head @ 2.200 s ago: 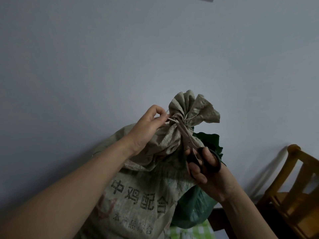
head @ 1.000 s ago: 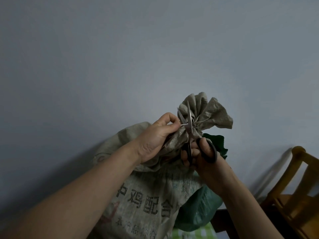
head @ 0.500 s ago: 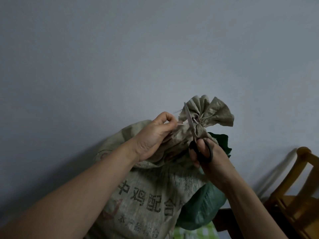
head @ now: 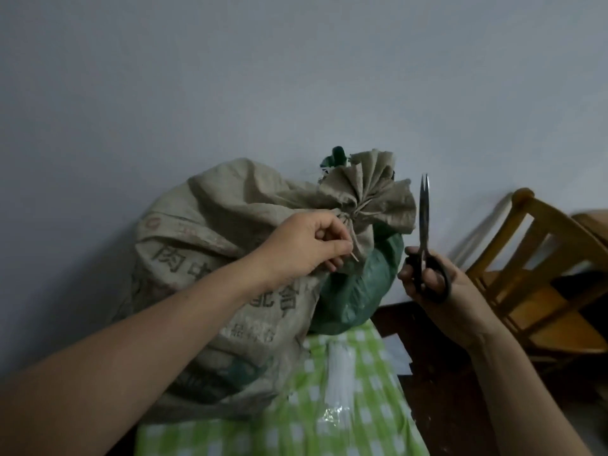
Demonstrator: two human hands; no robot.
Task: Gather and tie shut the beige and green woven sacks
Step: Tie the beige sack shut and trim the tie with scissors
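Currently: left hand [head: 306, 248] is pinching a pale strip [head: 354, 257] beside the bound neck of the beige sack [head: 230, 232] | right hand [head: 460, 301] is gripping closed scissors [head: 424, 218] upright.

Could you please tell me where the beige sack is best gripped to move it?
Probably around the tied neck of the beige sack, coming from above: the tie cinches it narrow under the flared top, while the body bulges too wide.

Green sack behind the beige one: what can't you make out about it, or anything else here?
Head view only.
- green sack: mostly hidden by the beige sack; tied or not, unclear.
- small pale piece pinched by the left hand: too small to identify.
- scissors handles: partly covered by the right hand.
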